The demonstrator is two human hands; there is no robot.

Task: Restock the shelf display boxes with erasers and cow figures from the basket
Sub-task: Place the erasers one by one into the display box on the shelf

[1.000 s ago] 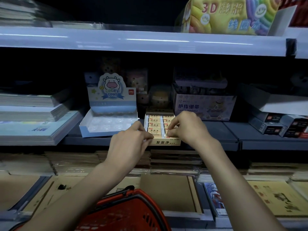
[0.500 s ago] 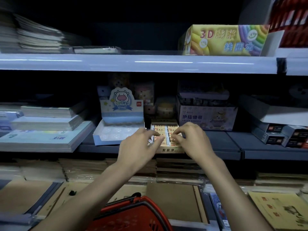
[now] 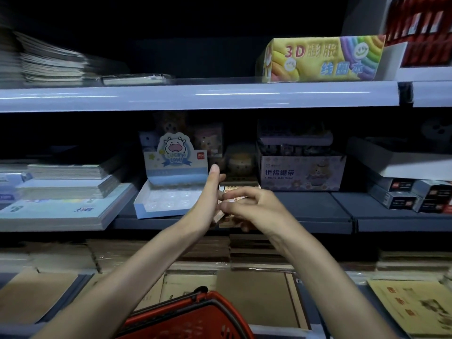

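Note:
The tan eraser display box (image 3: 238, 188) sits on the middle shelf, mostly covered by my hands; its front corner looks slightly tilted. My left hand (image 3: 208, 199) is held flat, fingers straight and pointing up, against the box's left side. My right hand (image 3: 252, 209) reaches over the box with curled fingers and grips its front left part. Left of it stands the pale blue cow display box (image 3: 168, 204); its clear tray wells look empty. The red basket (image 3: 195, 319) is at the bottom edge below my arms; its contents are hidden.
A finger bandage box (image 3: 300, 172) stands right of the eraser box and black boxes (image 3: 415, 194) further right. Notebook stacks (image 3: 66, 192) fill the left of the shelf. A yellow 3D box (image 3: 320, 59) sits on the upper shelf. Brown pads line the lower shelf (image 3: 254, 285).
My left hand has straightened from curled fingers on the erasers to a flat palm beside the box. My right hand has shifted left over the box's front. The view has tilted upward.

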